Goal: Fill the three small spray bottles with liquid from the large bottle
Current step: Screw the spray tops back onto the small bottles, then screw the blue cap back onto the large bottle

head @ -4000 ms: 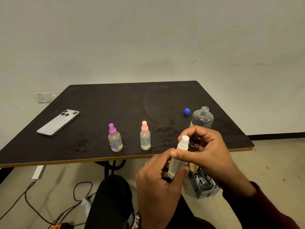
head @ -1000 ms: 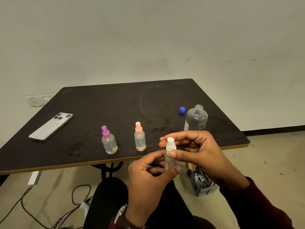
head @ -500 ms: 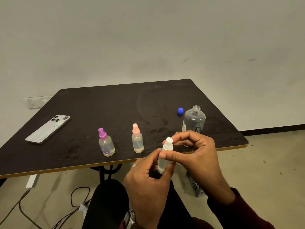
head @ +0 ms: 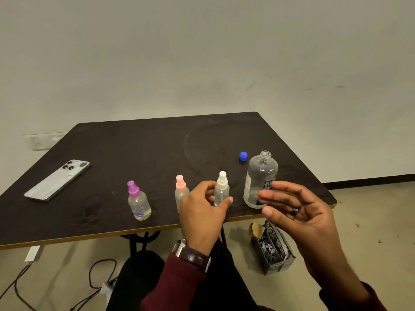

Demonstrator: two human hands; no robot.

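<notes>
Three small spray bottles stand in a row near the front edge of the black table [head: 146, 151]: a purple-capped bottle [head: 139, 205], a pink-capped bottle [head: 180, 189] and a white-capped bottle [head: 221, 189]. My left hand [head: 202, 214] reaches over the edge, thumb and fingers curled round the white-capped bottle, which stands upright on the table. It partly hides the pink-capped bottle. The large clear bottle [head: 261, 176] stands uncapped to the right, its blue cap [head: 243, 156] lying just behind it. My right hand [head: 294, 212] hovers in front of the large bottle, fingers relaxed, holding nothing.
A phone [head: 58, 179] lies face down at the table's left. On the floor under the right front corner stands a dark mesh basket [head: 272, 252] of scraps. Cables [head: 96, 277] and a power strip lie on the floor at the left.
The white-capped bottle, held in both hands over my lap, now stands on the table between the pink bottle and the large bottle. My right hand has let go and drawn back to the right.
</notes>
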